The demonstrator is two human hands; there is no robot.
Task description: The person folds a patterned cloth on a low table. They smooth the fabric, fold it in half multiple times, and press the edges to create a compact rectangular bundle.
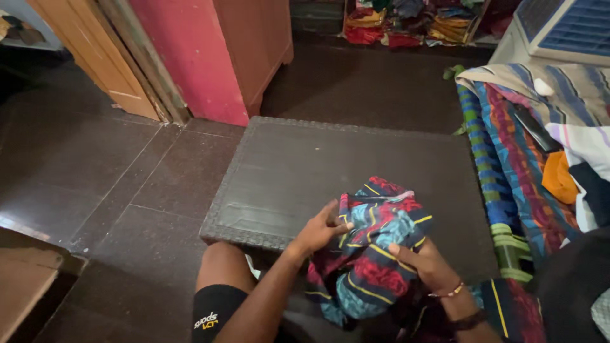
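Knee (219,267): bare, under black shorts, nearest the camera.
Patterned cloth (372,248): red, blue, yellow-striped, bunched over the near edge of the table, gathered between both hands.
Left hand (318,232): fingers pinch its left edge.
Right hand (426,263): closed on its right side, thumb on top.
Low dark table (298,171): serves as work surface.
Striped bedding (508,146): beside the table.
Pink cupboard (203,51): beyond.

Home room – striped bedding (508,152) at right, clothes pile (413,22) by wall, wooden door (89,57), tiled floor (95,184).
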